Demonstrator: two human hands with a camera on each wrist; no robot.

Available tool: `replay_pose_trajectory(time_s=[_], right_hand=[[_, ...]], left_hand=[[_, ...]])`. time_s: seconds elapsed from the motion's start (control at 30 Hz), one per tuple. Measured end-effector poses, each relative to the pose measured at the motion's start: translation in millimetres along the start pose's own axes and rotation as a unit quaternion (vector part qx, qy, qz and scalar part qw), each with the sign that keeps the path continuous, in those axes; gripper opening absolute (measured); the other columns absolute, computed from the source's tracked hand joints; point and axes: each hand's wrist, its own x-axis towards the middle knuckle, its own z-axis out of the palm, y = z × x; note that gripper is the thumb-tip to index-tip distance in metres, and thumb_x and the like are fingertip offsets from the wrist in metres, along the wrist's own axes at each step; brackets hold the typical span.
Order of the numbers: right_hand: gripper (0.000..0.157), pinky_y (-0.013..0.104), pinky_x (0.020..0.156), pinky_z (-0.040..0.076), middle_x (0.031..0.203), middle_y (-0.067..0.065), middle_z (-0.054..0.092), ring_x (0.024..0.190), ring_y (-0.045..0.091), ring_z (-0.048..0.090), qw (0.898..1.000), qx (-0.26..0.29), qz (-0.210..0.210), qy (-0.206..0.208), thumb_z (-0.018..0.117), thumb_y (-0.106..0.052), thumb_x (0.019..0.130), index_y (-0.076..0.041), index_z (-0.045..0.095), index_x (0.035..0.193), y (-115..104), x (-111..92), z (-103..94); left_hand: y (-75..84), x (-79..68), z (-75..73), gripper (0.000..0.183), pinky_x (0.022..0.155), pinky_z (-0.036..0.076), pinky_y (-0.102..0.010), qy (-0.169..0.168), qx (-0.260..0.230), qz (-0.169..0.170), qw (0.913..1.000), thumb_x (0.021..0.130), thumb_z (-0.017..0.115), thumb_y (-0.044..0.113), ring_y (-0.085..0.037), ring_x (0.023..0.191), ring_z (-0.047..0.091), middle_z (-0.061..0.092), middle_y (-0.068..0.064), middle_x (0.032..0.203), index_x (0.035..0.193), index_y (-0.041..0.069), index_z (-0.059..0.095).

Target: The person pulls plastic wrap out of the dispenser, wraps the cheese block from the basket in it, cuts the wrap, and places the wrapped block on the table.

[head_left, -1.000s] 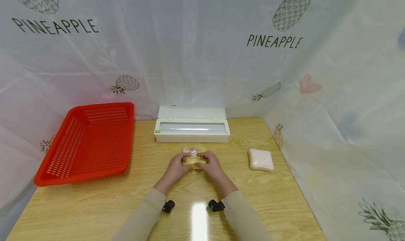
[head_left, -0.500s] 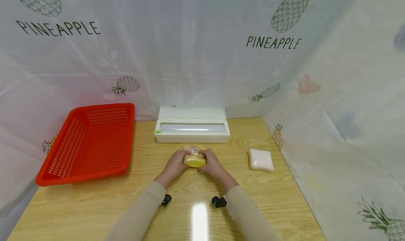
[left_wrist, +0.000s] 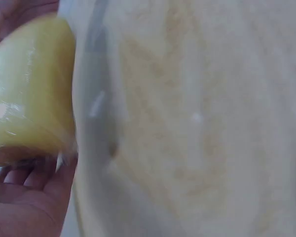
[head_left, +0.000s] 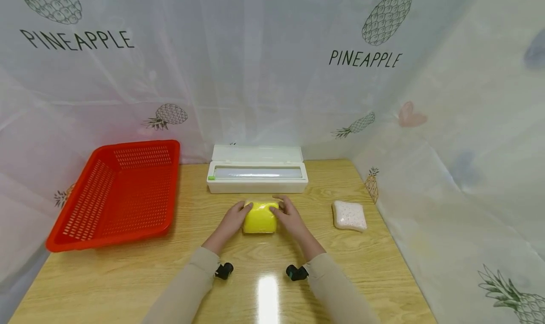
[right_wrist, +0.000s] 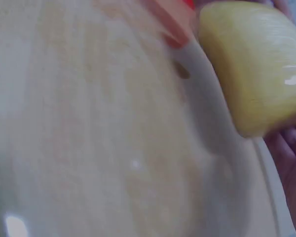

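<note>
A yellow sponge (head_left: 260, 218) wrapped in clear cling film is held between both hands, its smooth broad face towards the head camera. At its left end the left hand (head_left: 232, 220) grips with the thumb on the near face and the other fingers behind. The right hand (head_left: 291, 218) holds the opposite end in the same manner, thumb on the face. In the left wrist view, the sponge (left_wrist: 32, 94) appears raised off the table, with film shining on it. The right wrist view also has the sponge (right_wrist: 256, 64), slightly blurred. The film's far side is hidden.
Behind the hands, a white cling film dispenser (head_left: 257, 186) stands with its lid up. To the left sits a red plastic basket (head_left: 111, 245). A pale speckled sponge (head_left: 349, 215) lies at the right of the wooden table (head_left: 362, 276). Printed curtains (head_left: 272, 78) enclose the table.
The sponge has been turned over: its bunched film faced up before, and now a smooth yellow face shows. Both hands have shifted their hold to its two ends.
</note>
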Motion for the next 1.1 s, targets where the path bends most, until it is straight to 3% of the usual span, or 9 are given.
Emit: replay_pose_trajectory(time_s=[0.1,0.2,0.27,0.37,0.43,0.53,0.73,0.9,1.1], right_hand=[[0.035,0.045,0.088,0.048,0.118,0.026,0.059,0.109,0.039,0.055,1.000,0.011,0.011,0.023,0.049,-0.013,0.103,0.003,0.049,0.135,-5,-8,7.5],[0.037,0.047,0.092,0.047,0.129,0.025,0.053,0.114,0.039,0.053,0.999,0.020,0.021,0.028,0.050,-0.012,0.103,0.004,0.051,0.136,3,-14,10.4],[0.047,0.048,0.096,0.045,0.138,0.022,0.046,0.119,0.038,0.050,1.000,0.013,0.014,0.006,0.058,-0.013,0.099,0.001,0.044,0.143,16,-14,10.4],[0.081,0.050,0.105,0.037,0.151,0.017,0.030,0.131,0.035,0.038,0.999,-0.026,-0.015,-0.040,0.077,-0.014,0.085,-0.008,0.031,0.152,36,-12,8.0],[0.100,0.049,0.110,0.030,0.154,0.015,0.024,0.137,0.034,0.030,0.995,-0.061,-0.035,-0.066,0.086,-0.016,0.076,-0.014,0.025,0.155,46,-11,5.3],[0.112,0.051,0.111,0.025,0.156,0.014,0.019,0.140,0.033,0.025,0.993,-0.069,-0.036,-0.086,0.091,-0.016,0.068,-0.018,0.022,0.156,51,-11,-0.7],[0.105,0.047,0.108,0.033,0.154,0.014,0.026,0.135,0.031,0.035,0.993,-0.079,-0.030,-0.087,0.089,-0.010,0.070,-0.017,0.027,0.155,53,-8,-5.6],[0.098,0.040,0.102,0.042,0.148,0.013,0.035,0.127,0.029,0.043,0.995,-0.076,-0.026,-0.066,0.088,-0.010,0.071,-0.012,0.033,0.152,58,-6,-1.0],[0.095,0.044,0.098,0.045,0.143,0.014,0.041,0.122,0.031,0.048,0.996,-0.066,-0.041,-0.036,0.088,-0.005,0.069,-0.010,0.038,0.150,62,-7,3.7]], left_hand=[[-10.3,-0.4,2.3,0.067,0.091,0.049,-0.046,-0.039,-0.059,-0.009,0.9974,0.100,0.055,0.037,-0.035,0.114,0.057,0.043,-0.031,0.140,0.153,0.008,0.025],[-20.5,-0.7,4.1,0.093,0.081,0.054,-0.042,-0.095,-0.061,0.017,0.9934,0.088,0.074,0.018,-0.035,0.103,0.061,0.039,-0.033,0.140,0.157,0.016,0.012],[-25.5,-1.1,3.4,0.109,0.088,0.051,-0.043,-0.115,-0.017,0.042,0.9923,0.077,0.084,0.009,-0.036,0.111,0.055,0.032,-0.031,0.144,0.157,0.015,0.010],[-29.4,-0.2,0.8,0.115,0.097,0.045,-0.045,-0.126,0.045,0.062,0.9891,0.069,0.088,0.003,-0.037,0.120,0.048,0.020,-0.025,0.152,0.156,0.011,0.013],[-30.7,0.8,-0.7,0.116,0.096,0.046,-0.043,-0.130,0.071,0.070,0.9864,0.068,0.088,0.001,-0.035,0.118,0.048,0.012,-0.022,0.155,0.156,0.009,0.013],[-32.3,3.8,-0.1,0.113,0.084,0.053,-0.037,-0.143,0.060,0.068,0.9856,0.070,0.085,-0.005,-0.029,0.103,0.056,0.011,-0.020,0.156,0.156,0.009,0.013],[-36.2,8.4,3.7,0.106,0.079,0.053,-0.031,-0.125,0.048,0.061,0.9891,0.071,0.082,-0.010,-0.021,0.095,0.059,0.024,-0.023,0.151,0.155,0.009,0.020],[-38.5,7.4,5.4,0.100,0.082,0.052,-0.033,-0.108,0.041,0.053,0.9919,0.072,0.080,-0.012,-0.021,0.092,0.060,0.028,-0.025,0.148,0.154,0.007,0.025],[-39.5,7.2,6.8,0.100,0.089,0.049,-0.041,-0.100,0.039,0.060,0.9924,0.071,0.082,-0.010,-0.026,0.099,0.057,0.028,-0.026,0.149,0.153,0.005,0.027]])
